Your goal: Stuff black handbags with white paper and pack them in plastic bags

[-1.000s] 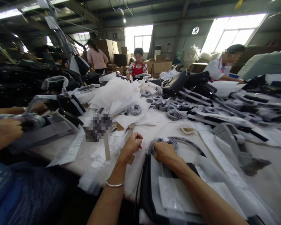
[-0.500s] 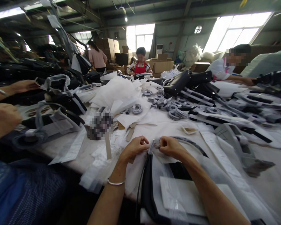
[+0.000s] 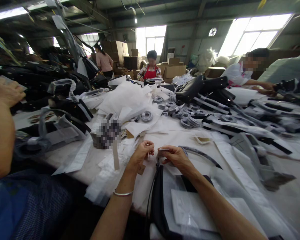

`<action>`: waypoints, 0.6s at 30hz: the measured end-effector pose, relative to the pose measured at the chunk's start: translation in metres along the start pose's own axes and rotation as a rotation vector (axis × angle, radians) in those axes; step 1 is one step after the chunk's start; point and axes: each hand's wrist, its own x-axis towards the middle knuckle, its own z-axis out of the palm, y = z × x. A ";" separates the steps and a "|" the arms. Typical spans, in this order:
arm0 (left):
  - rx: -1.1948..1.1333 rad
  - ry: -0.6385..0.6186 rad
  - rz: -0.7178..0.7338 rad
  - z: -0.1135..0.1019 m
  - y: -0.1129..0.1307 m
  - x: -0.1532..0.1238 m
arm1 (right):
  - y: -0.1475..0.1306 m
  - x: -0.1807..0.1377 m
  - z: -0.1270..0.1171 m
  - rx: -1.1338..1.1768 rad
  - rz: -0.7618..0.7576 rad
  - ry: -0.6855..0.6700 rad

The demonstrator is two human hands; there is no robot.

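A black handbag [image 3: 158,203] in clear plastic film lies at the table's near edge in front of me, with a white card on top. My left hand [image 3: 140,156], a bangle on its wrist, is closed in a pinch on something small that I cannot make out, with a brown tag under its palm. My right hand [image 3: 173,157] pinches the plastic-wrapped end of the bag's black strap [image 3: 200,155] at the bag's top corner. The two hands sit a few centimetres apart above the bag.
White table [image 3: 285,196] strewn with white tissue paper [image 3: 126,98], coiled wrapped straps [image 3: 183,116] and black bags [image 3: 197,88]. A co-worker's arm [image 3: 0,133] and wrapped bag [image 3: 62,128] are at left. Other people work at the far end and right.
My right hand left the coiled strap on the table and came to the bag's top corner. Both hands met there, then drew slightly apart. The co-worker's hands at left rose.
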 end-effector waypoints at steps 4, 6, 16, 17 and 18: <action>-0.168 -0.012 -0.040 0.001 0.002 -0.002 | 0.004 0.001 0.005 0.106 0.000 -0.034; -0.215 -0.007 -0.049 0.003 0.003 -0.003 | 0.004 0.003 0.004 0.113 -0.002 -0.035; -0.107 0.064 0.147 0.011 -0.001 0.001 | 0.006 0.006 0.010 -0.606 -0.103 0.054; -0.073 0.056 0.178 0.014 0.000 0.000 | 0.007 0.006 0.010 -0.600 -0.098 0.055; -0.048 0.046 0.200 0.016 0.002 -0.001 | 0.008 0.007 0.009 -0.577 -0.088 0.062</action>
